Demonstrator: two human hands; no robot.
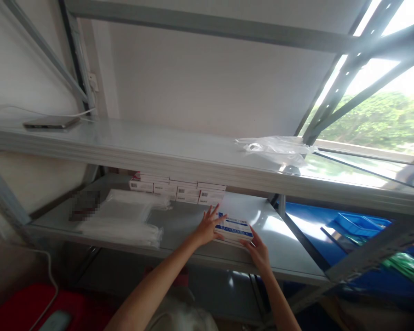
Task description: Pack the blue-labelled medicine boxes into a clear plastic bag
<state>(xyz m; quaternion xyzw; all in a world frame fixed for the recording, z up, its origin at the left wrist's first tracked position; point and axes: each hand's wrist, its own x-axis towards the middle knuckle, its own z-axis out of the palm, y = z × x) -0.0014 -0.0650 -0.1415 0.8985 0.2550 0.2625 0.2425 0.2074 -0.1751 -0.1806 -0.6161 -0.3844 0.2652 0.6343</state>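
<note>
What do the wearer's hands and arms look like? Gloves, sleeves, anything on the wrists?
Left hand and right hand: no gloves. Left forearm and right forearm: no sleeves as far as the frame shows. No watch, band or cable visible on either wrist. Rings or small markings: too blurred to tell.

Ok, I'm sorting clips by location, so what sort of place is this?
Probably a storeroom: there's metal shelving, with a row of small white boxes and flat clear plastic packaging on the lower shelf.
</note>
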